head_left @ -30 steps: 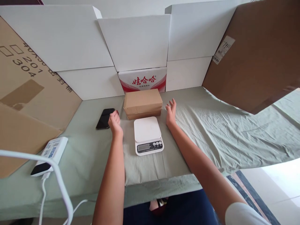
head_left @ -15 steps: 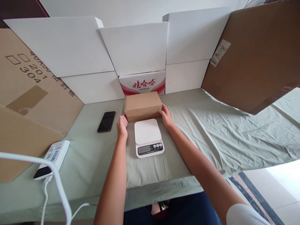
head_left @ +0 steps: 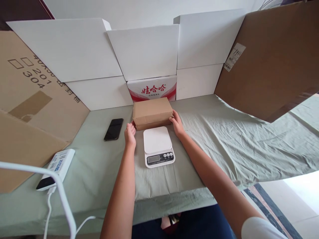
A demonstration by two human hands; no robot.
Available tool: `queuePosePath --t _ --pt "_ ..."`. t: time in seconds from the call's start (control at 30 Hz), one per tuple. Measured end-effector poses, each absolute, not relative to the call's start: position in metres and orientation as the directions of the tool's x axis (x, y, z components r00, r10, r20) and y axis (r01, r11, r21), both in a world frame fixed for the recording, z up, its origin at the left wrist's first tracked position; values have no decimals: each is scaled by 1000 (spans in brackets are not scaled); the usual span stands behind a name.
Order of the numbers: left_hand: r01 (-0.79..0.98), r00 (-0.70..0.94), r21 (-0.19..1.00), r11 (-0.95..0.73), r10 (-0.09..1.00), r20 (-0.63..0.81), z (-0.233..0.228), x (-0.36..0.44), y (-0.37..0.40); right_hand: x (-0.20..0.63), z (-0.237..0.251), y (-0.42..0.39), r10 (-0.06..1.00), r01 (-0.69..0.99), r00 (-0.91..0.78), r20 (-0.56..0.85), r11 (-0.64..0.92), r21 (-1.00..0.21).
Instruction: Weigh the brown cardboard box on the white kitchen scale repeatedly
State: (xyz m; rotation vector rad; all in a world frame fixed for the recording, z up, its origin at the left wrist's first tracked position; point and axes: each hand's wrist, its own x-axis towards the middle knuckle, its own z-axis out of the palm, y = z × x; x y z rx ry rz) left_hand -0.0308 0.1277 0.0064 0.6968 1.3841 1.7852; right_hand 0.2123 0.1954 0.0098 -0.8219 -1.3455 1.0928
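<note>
Pale green cloth [head_left: 224, 139], creased and rumpled toward the right, covers the whole counter I am working over; beyond its near edge on the right I see light floor tiles and a striped mat [head_left: 264, 199]. White cardboard panels [head_left: 144, 49] stand along the back like a wall, and large brown cardboard sheets [head_left: 271, 59] lean in from both sides.

The brown parcel box [head_left: 152, 112] sits closed at the back of the counter, just in front of a white and red carton [head_left: 153, 88], with the scale just beside its near edge. I cannot see inside either box. My left hand [head_left: 130, 133] presses the parcel's left end and my right hand [head_left: 177, 123] its right end, fingers [head_left: 174, 116] closed against the cardboard, so I grip it between both palms. The white kitchen scale [head_left: 158, 146] lies between my wrists, its platform bare and its display too small to read.

A black phone [head_left: 113, 129] lies face up, left of the parcel. Further left, near the counter edge, a white power bank [head_left: 56, 168] with a cable [head_left: 62, 199] rests.

The carton bears red Chinese characters. The left brown sheet shows "201" and "304", upside down. A white shipping label [head_left: 234, 56] on the right sheet is unreadable.
</note>
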Motion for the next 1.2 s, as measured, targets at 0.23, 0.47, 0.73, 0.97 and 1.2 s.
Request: queuePosePath --t 0.23,0.47,0.73,0.97,1.2 --pt "-227 -552 971 -73 831 -67 7 -28 129 212 11 194 924 -131 -124 363 347 -929" --pt "-217 -544 968 -125 839 -14 3 -29 128 211 13 190 908 -142 -125 400 383 -913" --pt "-206 -560 964 -167 828 24 7 -30 124 210 14 183 890 -150 -127 438 419 -896" --pt "-189 -563 955 -231 822 87 9 -25 107 215 17 168 867 -171 -121 484 462 -870" --pt "-128 -616 931 -343 763 196 8 -7 75 223 28 134 859 -202 -119 499 471 -859"
